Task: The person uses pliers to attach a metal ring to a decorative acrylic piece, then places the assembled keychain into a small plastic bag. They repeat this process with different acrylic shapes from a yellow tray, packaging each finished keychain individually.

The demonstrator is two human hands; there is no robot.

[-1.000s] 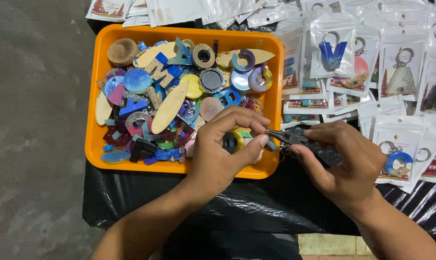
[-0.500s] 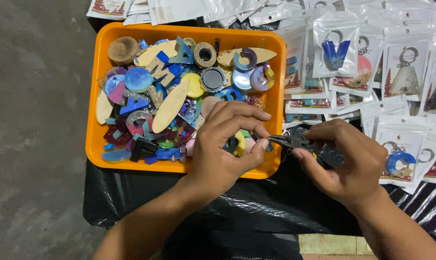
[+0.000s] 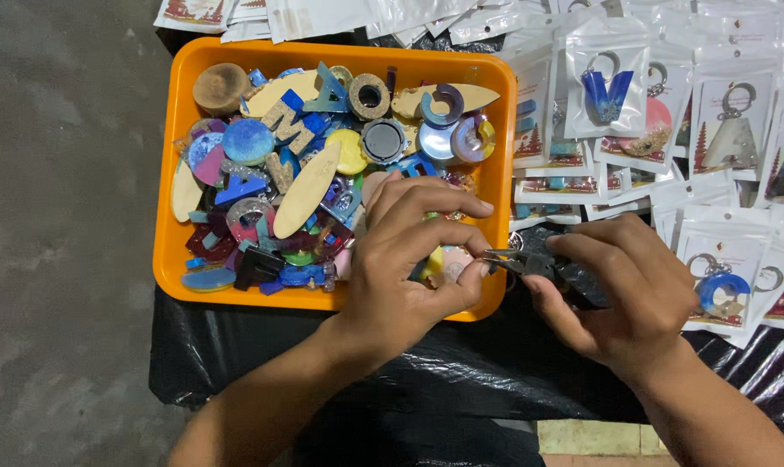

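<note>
The orange tray [image 3: 171,259] fills the upper left of the frame. At its lower right corner the left hand [image 3: 401,268] curls shut around a pale resin charm [image 3: 448,262]. Just right of it, the right hand [image 3: 621,298] grips pliers [image 3: 530,264], long axis horizontal, tips pointing left, meeting the charm.
</note>
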